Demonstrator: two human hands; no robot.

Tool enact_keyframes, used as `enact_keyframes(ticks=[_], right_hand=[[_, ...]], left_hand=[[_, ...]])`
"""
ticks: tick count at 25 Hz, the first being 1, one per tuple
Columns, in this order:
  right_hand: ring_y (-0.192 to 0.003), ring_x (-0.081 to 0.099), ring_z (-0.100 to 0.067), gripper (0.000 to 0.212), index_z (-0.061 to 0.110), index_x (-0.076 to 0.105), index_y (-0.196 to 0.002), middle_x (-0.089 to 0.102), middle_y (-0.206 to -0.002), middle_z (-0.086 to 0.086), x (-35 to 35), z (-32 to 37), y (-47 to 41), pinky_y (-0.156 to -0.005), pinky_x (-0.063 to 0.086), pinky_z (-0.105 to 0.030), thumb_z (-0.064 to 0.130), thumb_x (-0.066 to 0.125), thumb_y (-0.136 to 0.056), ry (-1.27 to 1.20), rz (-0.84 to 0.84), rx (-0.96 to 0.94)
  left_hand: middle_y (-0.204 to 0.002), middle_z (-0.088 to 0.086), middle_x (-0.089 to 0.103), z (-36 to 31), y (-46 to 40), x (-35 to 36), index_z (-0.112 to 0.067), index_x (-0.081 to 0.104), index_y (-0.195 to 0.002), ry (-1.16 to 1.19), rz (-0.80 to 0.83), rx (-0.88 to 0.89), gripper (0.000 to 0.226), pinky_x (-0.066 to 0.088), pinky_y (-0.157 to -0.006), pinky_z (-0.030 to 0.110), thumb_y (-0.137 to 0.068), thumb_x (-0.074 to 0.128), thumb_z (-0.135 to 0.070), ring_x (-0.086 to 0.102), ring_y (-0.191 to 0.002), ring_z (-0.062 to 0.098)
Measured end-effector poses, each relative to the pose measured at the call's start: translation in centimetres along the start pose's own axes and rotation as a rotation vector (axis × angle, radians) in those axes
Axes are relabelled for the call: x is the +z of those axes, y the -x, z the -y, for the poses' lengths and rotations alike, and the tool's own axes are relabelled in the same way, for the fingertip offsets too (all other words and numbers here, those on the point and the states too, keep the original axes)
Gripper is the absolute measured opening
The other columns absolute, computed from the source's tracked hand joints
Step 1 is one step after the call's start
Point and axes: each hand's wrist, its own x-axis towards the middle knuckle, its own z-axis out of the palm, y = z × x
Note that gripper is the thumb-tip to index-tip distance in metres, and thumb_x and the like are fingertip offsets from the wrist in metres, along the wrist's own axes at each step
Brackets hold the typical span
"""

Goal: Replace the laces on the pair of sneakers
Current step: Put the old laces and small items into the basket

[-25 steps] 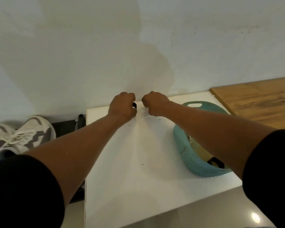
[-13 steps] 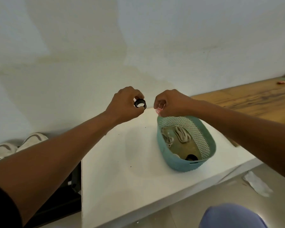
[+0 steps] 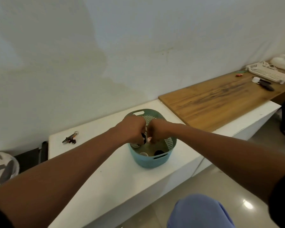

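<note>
My left hand (image 3: 132,130) and my right hand (image 3: 158,131) are both fisted, knuckle to knuckle, over the open top of a teal plastic basket (image 3: 160,157) on the white table (image 3: 105,175). The left fingers pinch a small black ring-shaped roll (image 3: 143,140). The right fingers pinch a small pink piece (image 3: 149,143) just beside it. Under the hands the basket shows a white round thing (image 3: 143,153) and a black thing (image 3: 158,152); the rest of its contents are hidden. One grey and white sneaker (image 3: 2,168) shows at the far left edge, below the table.
A bunch of keys (image 3: 70,139) lies at the table's back left. A wooden top (image 3: 220,99) runs off to the right and carries a white tray (image 3: 266,74) and small items. A black case (image 3: 30,159) sits beside the sneaker. My blue-clad knee (image 3: 199,211) is at the bottom.
The view has swung right and pulled back. Both hands have come from the table's far side to above the basket and lowered toward its opening, still holding the black roll and the pink piece.
</note>
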Motion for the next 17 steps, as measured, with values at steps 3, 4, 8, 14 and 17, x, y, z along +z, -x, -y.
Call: enact_keyframes(ticks=[3, 4, 8, 14, 17], right_hand=[[-0.095, 0.061, -0.024, 0.026, 0.017, 0.069, -0.108, 0.063, -0.091, 0.0, 1.6, 0.1, -1.6, -0.088, 0.054, -0.037, 0.029, 0.08, -0.087, 0.007, 0.042, 0.053], [-0.098, 0.06, -0.025, 0.029, 0.016, 0.068, -0.112, 0.063, -0.097, -0.003, 2.0, 0.0, -1.9, -0.093, 0.054, -0.039, 0.031, 0.078, -0.089, -0.012, 0.049, 0.06], [-0.103, 0.06, -0.025, 0.036, 0.013, 0.064, -0.128, 0.066, -0.117, -0.008, 2.6, 0.0, -2.1, -0.1, 0.054, -0.041, 0.028, 0.07, -0.095, -0.077, 0.013, 0.04], [-0.099, 0.054, -0.02, 0.047, 0.016, 0.06, -0.136, 0.065, -0.123, -0.007, 2.6, 0.0, -1.7, -0.092, 0.052, -0.035, 0.027, 0.075, -0.092, -0.021, 0.013, 0.008], [-0.099, 0.055, -0.021, 0.049, 0.015, 0.063, -0.133, 0.065, -0.12, -0.006, 2.7, 0.1, -1.5, -0.095, 0.054, -0.037, 0.027, 0.079, -0.088, 0.023, 0.025, -0.011]], left_hand=[[-0.105, 0.0, 0.067, -0.3, -1.5, 1.8, -0.019, 0.07, -0.112, -0.019, 0.091, -0.08, 0.037, 0.06, -0.083, 0.034, -0.08, 0.084, -0.031, 0.066, -0.096, 0.019], [-0.106, 0.0, 0.067, -0.5, -1.9, 2.0, -0.02, 0.069, -0.115, -0.024, 0.12, -0.098, 0.038, 0.06, -0.087, 0.035, -0.081, 0.083, -0.03, 0.066, -0.098, 0.02], [-0.116, 0.004, 0.064, -1.0, -3.5, 2.9, -0.019, 0.067, -0.126, -0.072, 0.225, -0.138, 0.045, 0.056, -0.096, 0.036, -0.084, 0.081, -0.03, 0.063, -0.109, 0.023], [-0.109, 0.002, 0.059, -1.1, -4.4, 3.1, -0.018, 0.067, -0.126, -0.187, 0.276, -0.118, 0.042, 0.054, -0.097, 0.035, -0.087, 0.078, -0.028, 0.06, -0.109, 0.023], [-0.104, 0.002, 0.057, -1.0, -4.4, 3.4, -0.017, 0.067, -0.126, -0.223, 0.272, -0.113, 0.039, 0.054, -0.093, 0.034, -0.089, 0.075, -0.027, 0.058, -0.1, 0.021]])
